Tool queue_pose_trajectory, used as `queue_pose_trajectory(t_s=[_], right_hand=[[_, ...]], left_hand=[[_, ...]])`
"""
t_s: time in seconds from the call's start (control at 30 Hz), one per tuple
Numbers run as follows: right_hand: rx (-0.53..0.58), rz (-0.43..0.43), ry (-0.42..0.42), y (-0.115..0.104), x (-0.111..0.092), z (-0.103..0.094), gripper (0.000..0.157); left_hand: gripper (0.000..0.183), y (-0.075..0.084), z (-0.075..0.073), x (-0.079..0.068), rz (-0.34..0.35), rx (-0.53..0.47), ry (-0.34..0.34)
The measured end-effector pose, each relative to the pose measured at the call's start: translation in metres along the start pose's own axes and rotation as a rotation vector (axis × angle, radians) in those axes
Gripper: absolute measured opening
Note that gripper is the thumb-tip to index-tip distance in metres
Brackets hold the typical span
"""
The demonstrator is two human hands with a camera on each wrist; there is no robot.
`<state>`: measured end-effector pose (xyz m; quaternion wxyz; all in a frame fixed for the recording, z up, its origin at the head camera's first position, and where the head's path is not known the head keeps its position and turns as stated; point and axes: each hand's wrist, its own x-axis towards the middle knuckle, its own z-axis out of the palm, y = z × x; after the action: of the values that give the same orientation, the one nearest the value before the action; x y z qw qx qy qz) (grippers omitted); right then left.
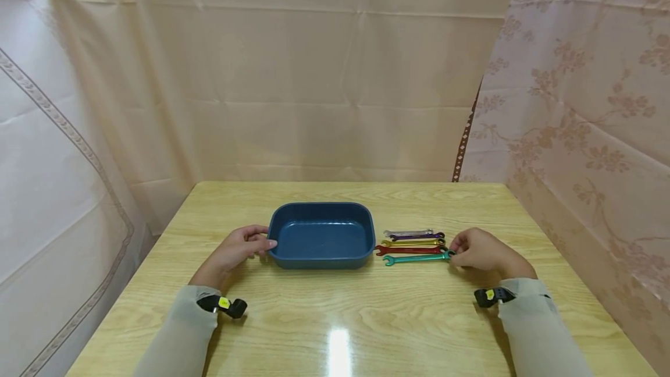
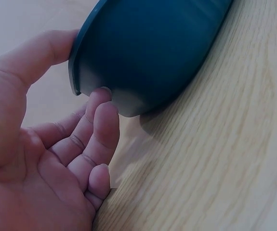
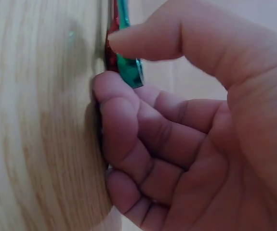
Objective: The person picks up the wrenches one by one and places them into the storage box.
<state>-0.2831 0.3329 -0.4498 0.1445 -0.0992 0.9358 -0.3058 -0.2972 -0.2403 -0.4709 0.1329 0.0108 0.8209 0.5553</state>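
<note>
A dark blue plastic basin (image 1: 321, 263) stands on the table, its inside bare. At its left end my left hand (image 1: 243, 247) grips the rim, thumb over the edge and fingers against the outer wall (image 2: 143, 57). To the right of the basin, combination wrenches lie in a row: silver (image 1: 408, 232), purple (image 1: 419, 237), gold (image 1: 408, 243), red (image 1: 410, 251) and green (image 1: 416, 259), the green one nearest me. My right hand (image 1: 478, 252) pinches the ring end of the green wrench (image 3: 128, 71) between thumb and fingers. Part of the red wrench shows behind it in the right wrist view.
The wood-grain table (image 1: 293, 319) carries the basin and wrenches. Beige cloth (image 1: 324, 86) hangs behind it, with a patterned curtain (image 1: 591, 132) at the right and a pale one (image 1: 57, 202) at the left. Each wrist wears a black camera strap (image 1: 222, 304).
</note>
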Motion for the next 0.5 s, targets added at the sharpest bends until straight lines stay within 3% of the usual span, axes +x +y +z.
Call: queue_pose_trajectory(t_s=[0.2, 0.5], right_hand=[[0.108, 0.018, -0.056, 0.0037, 0.0002, -0.0038, 0.02], [0.142, -0.021, -0.077, 0.0033, -0.0035, -0.0068, 0.022]], left_hand=[[0.066, -0.0001, 0.0001, 0.0013, 0.001, 0.002, 0.002], [0.068, 0.0, -0.0002, 0.0, 0.017, -0.001, -0.012]])
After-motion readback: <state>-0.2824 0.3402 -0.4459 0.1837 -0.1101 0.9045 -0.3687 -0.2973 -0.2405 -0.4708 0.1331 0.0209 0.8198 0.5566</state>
